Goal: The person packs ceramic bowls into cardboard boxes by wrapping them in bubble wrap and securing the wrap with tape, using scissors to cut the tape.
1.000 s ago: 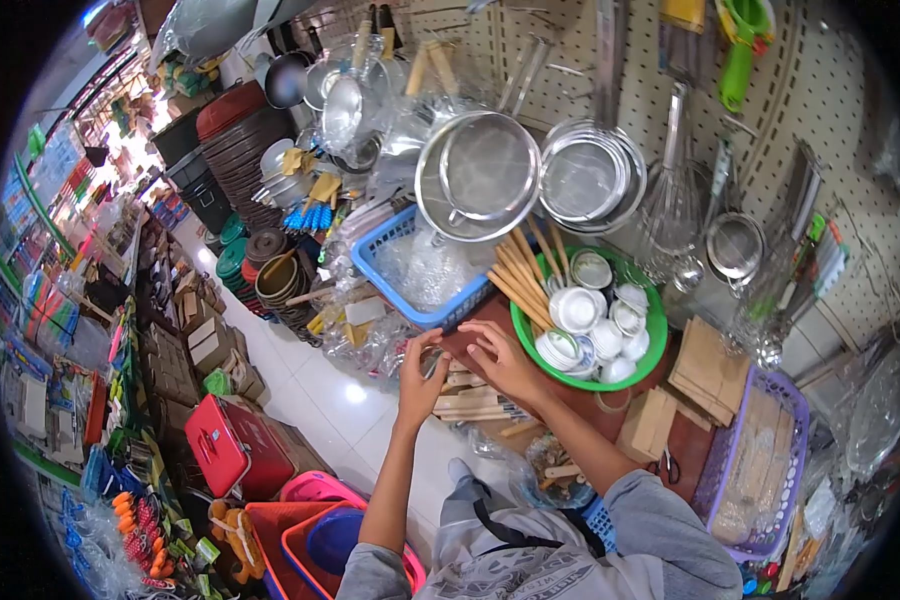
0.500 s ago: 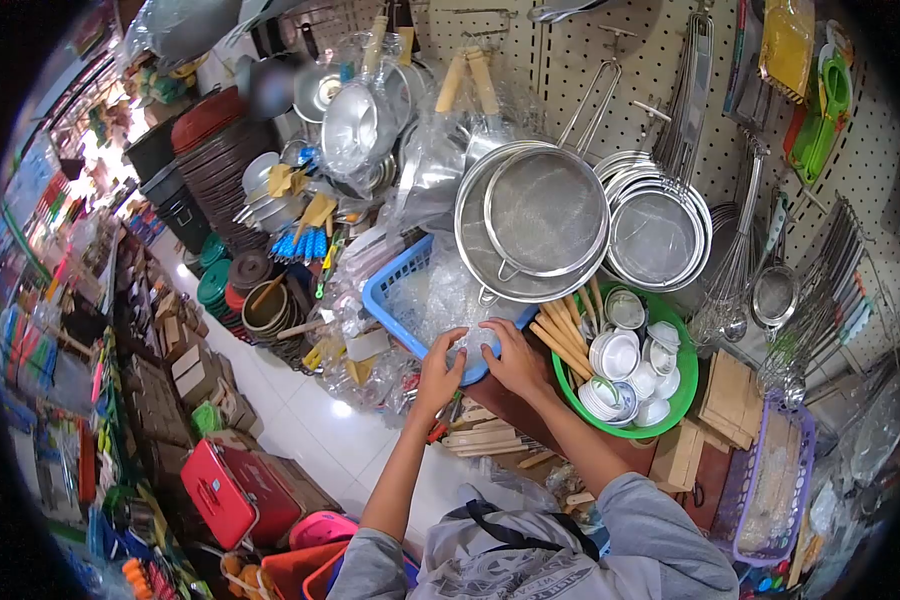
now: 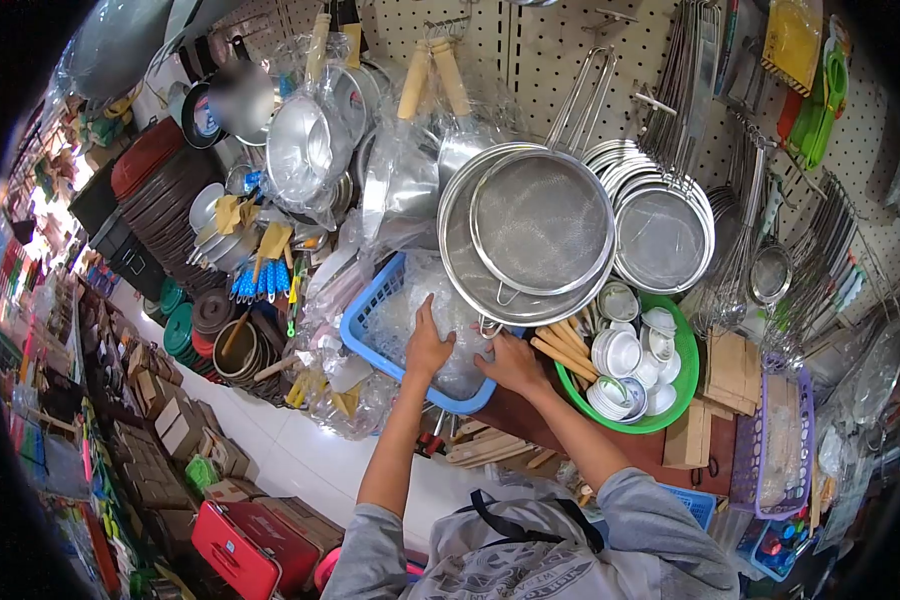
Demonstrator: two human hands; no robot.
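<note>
A blue plastic basket [image 3: 358, 335] holds crumpled clear plastic wrapping [image 3: 410, 290]; what lies inside the wrapping is hard to make out. My left hand [image 3: 430, 347] reaches over the near side of the basket, fingers stretched forward against the plastic, holding nothing. At the basket's right side, my right hand [image 3: 512, 364] has its fingers curled at the rim, with the fingertips partly hidden. Large mesh strainers [image 3: 542, 222] hang right above and behind my right hand. Close to its right stands a green basin [image 3: 685, 390] with small white bowls [image 3: 622, 352] and wooden-handled utensils [image 3: 565, 347].
Smaller strainers [image 3: 660, 240] and whisks [image 3: 735, 270] hang on the pegboard [image 3: 560, 30]. Plastic-wrapped pans [image 3: 310, 150] crowd the left. A purple basket [image 3: 805, 440] stands at right. Below left are tiled floor [image 3: 290, 440] and a red box [image 3: 245, 545].
The view has swung slightly. My hands have moved apart: the left now stretches over the wrapping, the right has drawn to the rim. The basket's near edge has come closer to me.
</note>
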